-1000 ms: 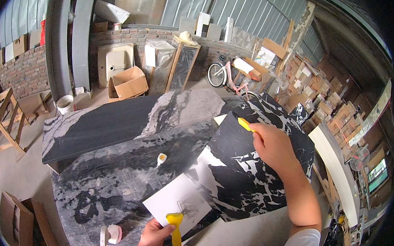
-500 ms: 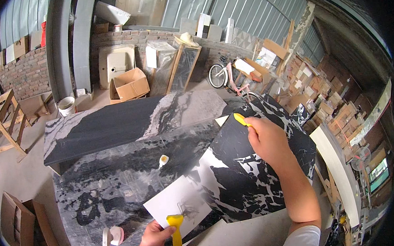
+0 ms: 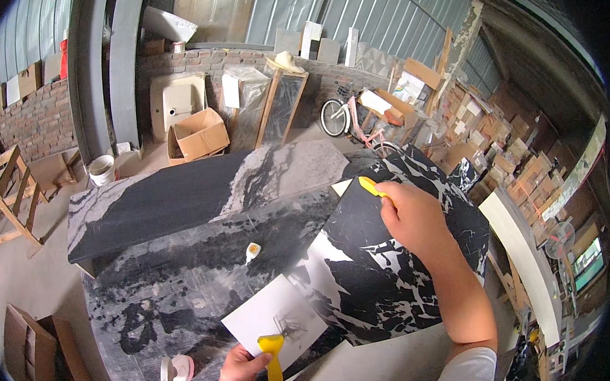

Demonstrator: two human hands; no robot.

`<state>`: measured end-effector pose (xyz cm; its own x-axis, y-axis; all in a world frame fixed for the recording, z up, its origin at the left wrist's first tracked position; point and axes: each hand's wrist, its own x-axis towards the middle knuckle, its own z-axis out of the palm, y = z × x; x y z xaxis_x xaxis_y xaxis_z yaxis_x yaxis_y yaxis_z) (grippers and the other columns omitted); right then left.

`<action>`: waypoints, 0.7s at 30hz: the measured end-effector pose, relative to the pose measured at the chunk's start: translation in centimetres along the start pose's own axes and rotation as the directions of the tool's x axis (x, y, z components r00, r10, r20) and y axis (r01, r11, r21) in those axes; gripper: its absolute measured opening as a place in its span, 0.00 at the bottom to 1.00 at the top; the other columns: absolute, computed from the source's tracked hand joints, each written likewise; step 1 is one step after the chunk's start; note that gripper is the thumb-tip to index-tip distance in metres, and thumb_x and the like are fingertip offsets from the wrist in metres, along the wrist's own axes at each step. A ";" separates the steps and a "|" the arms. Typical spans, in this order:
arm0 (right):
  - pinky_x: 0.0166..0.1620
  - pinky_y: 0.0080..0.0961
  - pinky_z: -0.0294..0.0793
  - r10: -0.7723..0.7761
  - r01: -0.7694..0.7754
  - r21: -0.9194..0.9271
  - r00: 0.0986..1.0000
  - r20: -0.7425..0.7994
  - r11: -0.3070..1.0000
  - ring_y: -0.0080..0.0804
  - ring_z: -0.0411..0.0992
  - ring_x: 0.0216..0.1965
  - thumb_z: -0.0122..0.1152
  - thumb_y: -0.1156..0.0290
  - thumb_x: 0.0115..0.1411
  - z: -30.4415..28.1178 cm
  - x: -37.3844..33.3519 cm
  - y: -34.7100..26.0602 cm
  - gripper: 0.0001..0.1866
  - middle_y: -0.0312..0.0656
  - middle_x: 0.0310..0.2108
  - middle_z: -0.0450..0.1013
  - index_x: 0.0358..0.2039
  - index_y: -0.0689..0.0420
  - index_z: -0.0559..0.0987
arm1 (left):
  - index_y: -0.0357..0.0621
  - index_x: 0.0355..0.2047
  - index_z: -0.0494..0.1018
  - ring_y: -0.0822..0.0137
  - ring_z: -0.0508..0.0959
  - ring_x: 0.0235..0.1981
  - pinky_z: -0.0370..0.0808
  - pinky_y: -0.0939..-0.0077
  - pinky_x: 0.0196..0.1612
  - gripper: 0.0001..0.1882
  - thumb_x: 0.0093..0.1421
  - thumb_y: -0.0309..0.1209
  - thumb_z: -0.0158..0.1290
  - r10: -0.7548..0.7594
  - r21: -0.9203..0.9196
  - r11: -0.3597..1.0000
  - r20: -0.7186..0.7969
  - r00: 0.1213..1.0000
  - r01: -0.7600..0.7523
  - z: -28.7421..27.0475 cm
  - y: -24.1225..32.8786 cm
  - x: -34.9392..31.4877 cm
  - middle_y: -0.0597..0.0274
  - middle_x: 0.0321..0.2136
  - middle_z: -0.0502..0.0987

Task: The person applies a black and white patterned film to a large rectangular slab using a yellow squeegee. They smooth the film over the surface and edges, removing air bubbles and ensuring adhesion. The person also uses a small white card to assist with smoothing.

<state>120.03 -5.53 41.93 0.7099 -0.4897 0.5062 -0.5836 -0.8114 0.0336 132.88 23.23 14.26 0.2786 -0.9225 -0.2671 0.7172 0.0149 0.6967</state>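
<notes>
My right hand (image 3: 414, 214) is closed around a yellow scraper (image 3: 371, 186), held at the far left corner of a black slab with white marble veining (image 3: 389, 255). At the near edge, my left hand (image 3: 242, 369) grips a white square board (image 3: 275, 309) by its near left corner. Grey smears of paste mark the board. A second yellow scraper (image 3: 271, 358) stands by my left thumb, its wide end on the board; whether the thumb presses it I cannot tell. The board's right corner meets the slab's white-veined left edge.
A stained dark worktable (image 3: 170, 294) carries a small white bottle (image 3: 252, 251) and a white-and-pink round item (image 3: 183, 369). Along its far side lies a long grey-and-black slab (image 3: 176, 197). Beyond are a cardboard box (image 3: 200, 135), a bucket (image 3: 102, 170), a bicycle (image 3: 357, 122) and a wooden frame (image 3: 1, 203).
Both hands keep nearly the same places. The right hand's scraper has shifted very slightly left at the slab's corner, and the view has tilted a little.
</notes>
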 end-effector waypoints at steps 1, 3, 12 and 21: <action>0.36 0.36 0.75 -0.006 0.006 -0.003 1.000 0.003 1.000 0.47 0.76 0.32 0.56 0.75 0.58 0.3 0.1 0.1 0.11 0.48 0.32 0.77 0.42 0.58 0.78 | 0.37 0.47 0.75 0.72 0.77 0.39 0.72 0.76 0.44 0.16 0.58 0.18 0.56 0.005 -0.011 1.000 0.009 1.000 -0.005 -0.2 -0.1 -0.1 0.63 0.41 0.80; 0.35 0.36 0.75 0.005 -0.005 -0.012 1.000 0.010 1.000 0.46 0.76 0.31 0.56 0.75 0.58 0.5 -0.1 0.4 0.11 0.48 0.31 0.77 0.42 0.58 0.79 | 0.37 0.48 0.75 0.72 0.77 0.40 0.72 0.76 0.44 0.16 0.58 0.19 0.56 0.014 -0.023 1.000 0.017 1.000 -0.013 -0.2 -0.1 -0.1 0.63 0.42 0.80; 0.33 0.36 0.74 0.034 -0.032 -0.040 0.998 0.050 0.999 0.44 0.76 0.29 0.58 0.74 0.57 -1.7 -2.1 0.6 0.11 0.47 0.28 0.76 0.41 0.55 0.80 | 0.38 0.47 0.75 0.74 0.77 0.35 0.72 0.79 0.39 0.15 0.58 0.21 0.57 -0.005 0.030 1.000 0.010 1.000 0.005 -0.7 -0.2 0.0 0.64 0.40 0.80; 0.33 0.38 0.75 0.041 -0.038 -0.060 0.998 0.052 0.997 0.46 0.76 0.30 0.57 0.74 0.58 -3.1 -4.7 1.1 0.10 0.47 0.29 0.76 0.40 0.55 0.80 | 0.38 0.46 0.75 0.75 0.77 0.34 0.72 0.80 0.36 0.15 0.58 0.19 0.56 -0.017 -0.008 1.000 0.040 0.999 0.017 -0.1 -0.8 0.0 0.64 0.39 0.80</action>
<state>114.78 -3.16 42.22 0.7047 -0.5386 0.4618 -0.6327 -0.7716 0.0656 132.33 23.27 13.66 0.2410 -0.9373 -0.2519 0.7267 0.0022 0.6870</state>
